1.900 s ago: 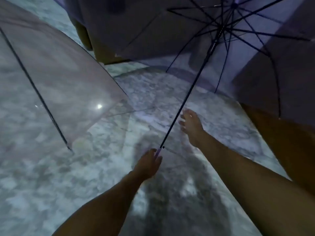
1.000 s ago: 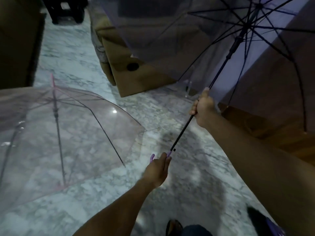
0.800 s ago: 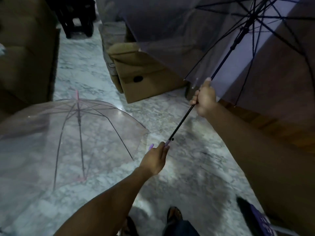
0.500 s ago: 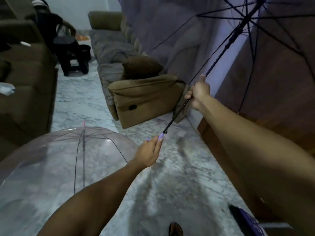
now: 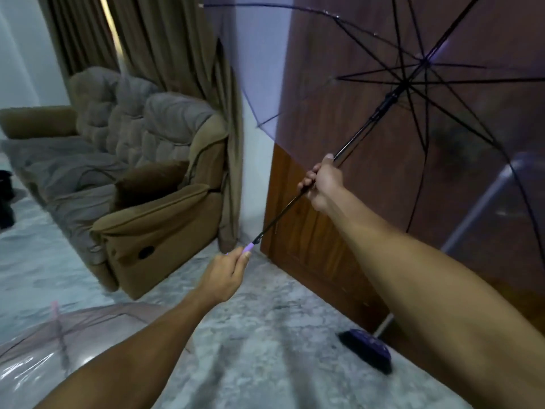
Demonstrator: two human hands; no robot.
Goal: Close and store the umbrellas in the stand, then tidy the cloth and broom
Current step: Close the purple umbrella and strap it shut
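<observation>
From the head camera, my left hand has its grip curled round the lilac handle of the open purple umbrella. My right hand grips the dark shaft higher up, fingers wrapped tight. The canopy spreads up to the right, in front of the wooden door. A second clear umbrella lies open on the marble floor at lower left. The broom rests its head on the floor beside the door. A brown recliner sofa stands beyond.
</observation>
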